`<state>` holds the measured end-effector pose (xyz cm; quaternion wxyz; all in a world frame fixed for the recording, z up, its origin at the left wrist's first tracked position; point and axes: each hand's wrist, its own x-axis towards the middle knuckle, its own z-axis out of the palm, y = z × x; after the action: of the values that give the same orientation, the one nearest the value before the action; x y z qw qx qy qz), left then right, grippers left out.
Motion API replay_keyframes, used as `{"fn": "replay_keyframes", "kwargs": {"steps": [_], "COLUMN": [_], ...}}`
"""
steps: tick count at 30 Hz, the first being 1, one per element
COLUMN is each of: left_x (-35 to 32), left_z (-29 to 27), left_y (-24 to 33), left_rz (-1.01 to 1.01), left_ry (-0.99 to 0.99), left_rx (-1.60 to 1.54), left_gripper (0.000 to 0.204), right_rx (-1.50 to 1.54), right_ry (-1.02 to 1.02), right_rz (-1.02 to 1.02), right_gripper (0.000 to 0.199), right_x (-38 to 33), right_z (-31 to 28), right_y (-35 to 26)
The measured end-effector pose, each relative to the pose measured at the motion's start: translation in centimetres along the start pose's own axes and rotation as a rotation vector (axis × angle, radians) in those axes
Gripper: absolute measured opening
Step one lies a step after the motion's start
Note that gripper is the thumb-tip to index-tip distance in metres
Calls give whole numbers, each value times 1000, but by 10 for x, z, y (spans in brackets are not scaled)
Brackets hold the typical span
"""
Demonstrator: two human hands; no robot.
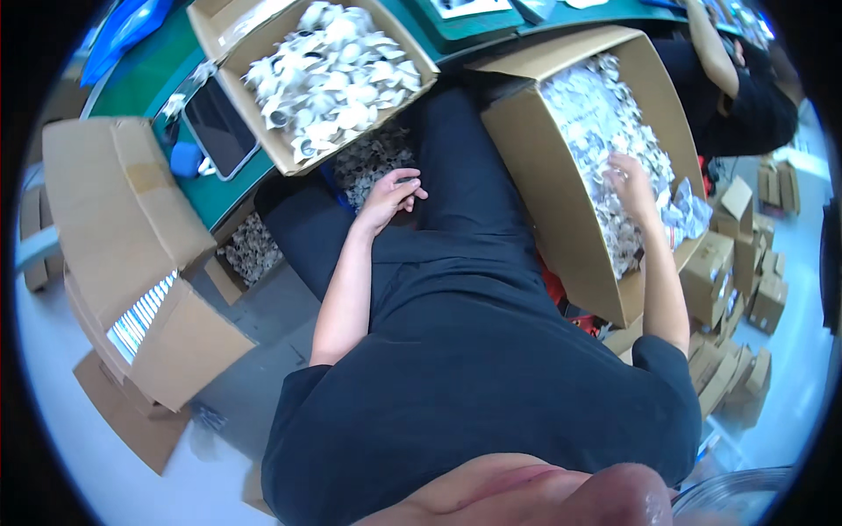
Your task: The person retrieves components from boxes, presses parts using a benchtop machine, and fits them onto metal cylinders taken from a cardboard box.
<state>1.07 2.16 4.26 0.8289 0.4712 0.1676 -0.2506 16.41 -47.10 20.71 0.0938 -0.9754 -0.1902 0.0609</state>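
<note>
Fingers of the right hand are spread and dig into the white packets in the right box, grasping nothing firmly yet. Left hand pinches one small piece over the lap. This looks like the picking step; closing on one packet should follow.

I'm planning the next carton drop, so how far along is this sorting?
Done: the open cardboard box on the green table is heaped with white pieces. In hand: the left hand holds a small pale piece over the lap, while the right hand digs in the big cardboard carton. Left: that carton's crumpled white packets remain plentiful.
</note>
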Motion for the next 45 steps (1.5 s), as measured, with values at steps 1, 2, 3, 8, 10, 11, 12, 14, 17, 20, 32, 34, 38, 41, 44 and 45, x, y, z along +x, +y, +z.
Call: {"fn": "replay_keyframes", "kwargs": {"steps": [1,2,3,8,10,11,12,14,17,20,32,34,38,41,44,45], "left_x": [-3,-4,-6,-10,-10,-11,-12,-14,-15,-12,5,7,4,3,10,7], "left_z": [-3,-6,-8,-7,-8,-9,-8,-7,-20,-24,-19,-17,-11,-16,-18,-22], "left_y": [-1,-2,-3,-7,-7,-7,-9,-13,-13,-16,-14,-13,-12,-12,-16,-20], "left_rz": [-4,-12,-2,7,34,54,58,61,65,60,51,35,25,7,25,29], "left_ry": [1,-3,15,51,68,81,91,110,124,147,182,174,144,164,155,179], "left_rx": [1,7,5,27,42,45,26,-20,20,53,127,112,170,178,166,139], "left_gripper": [41,40,40,39,38,38,39,41,42,43,46,47,47,43,43,45], "right_rx": [196,245,299,588,569,505,440,379,288,219,290,637,668,286,315,-87], "right_ry": [143,231,317,586,625,615,609,608,745,784,766,573,638,684,582,408], "right_rz": [79,78,78,-218,-269,-302,-335,-385,-614,-712,-760,-427,-318,-318,-502,-463], "right_gripper": [28,30,32,32,31,30,29,28,25,27,32,27,18,18,18,22], "right_x": [13,38,72,209,233,238,243,248,243,246,244,257,338,377,402,389], "right_z": [-1,-15,-35,-57,-56,-52,-49,-44,-39,-37,-34,-37,-26,14,25,9], "right_y": [-2,-21,-52,-185,-212,-224,-234,-247,-254,-256,-246,-223,-179,-174,-140,-160]}}
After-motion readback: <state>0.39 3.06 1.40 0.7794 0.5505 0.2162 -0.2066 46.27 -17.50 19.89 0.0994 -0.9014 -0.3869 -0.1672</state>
